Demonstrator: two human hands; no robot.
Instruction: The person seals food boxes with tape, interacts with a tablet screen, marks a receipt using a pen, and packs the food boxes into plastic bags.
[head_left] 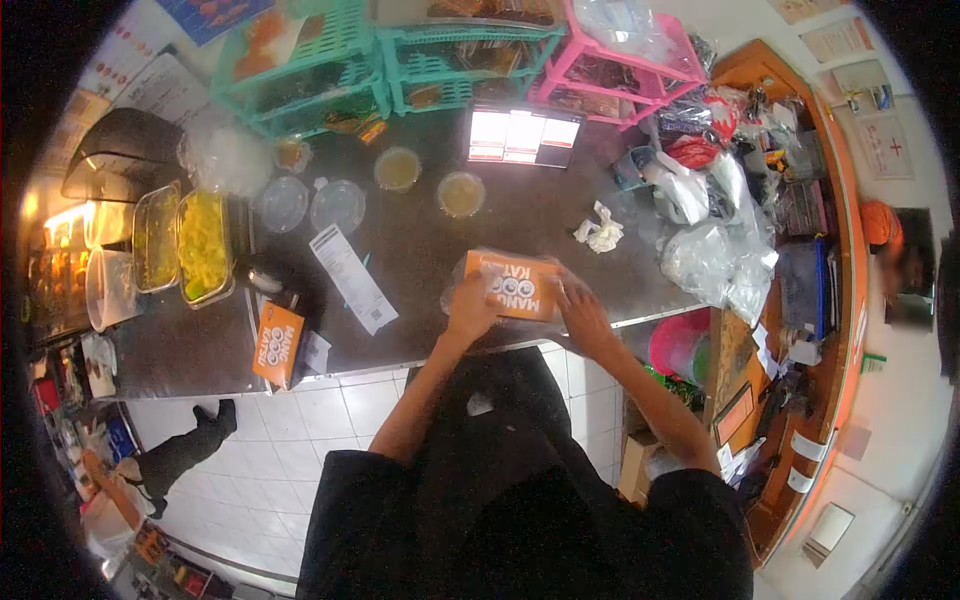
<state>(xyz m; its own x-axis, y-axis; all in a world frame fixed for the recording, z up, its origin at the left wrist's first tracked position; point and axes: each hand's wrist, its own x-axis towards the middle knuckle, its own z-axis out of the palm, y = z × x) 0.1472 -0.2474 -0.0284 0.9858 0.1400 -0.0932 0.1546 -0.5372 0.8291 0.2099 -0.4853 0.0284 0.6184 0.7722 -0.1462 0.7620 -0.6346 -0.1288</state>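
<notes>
An orange box with white lettering [520, 286] is at the table's front edge, with clear plastic around it. My left hand [473, 308] grips its left end, fingers bent over the top. At the right end, my right hand [584, 312] holds the box or its plastic with curled fingers. Behind the box stand two round tubs of yellowish liquid [461, 194]. A second orange box [277, 343] rests at the front left edge, near a long printed receipt [352, 279].
Round clear lids [337, 207], yellow food in a clear tray [205, 245] and a lit tablet [524, 135] are on the table. Crumpled tissue [599, 228] and plastic bags [722, 265] lie right. A co-worker [170, 460] is at lower left.
</notes>
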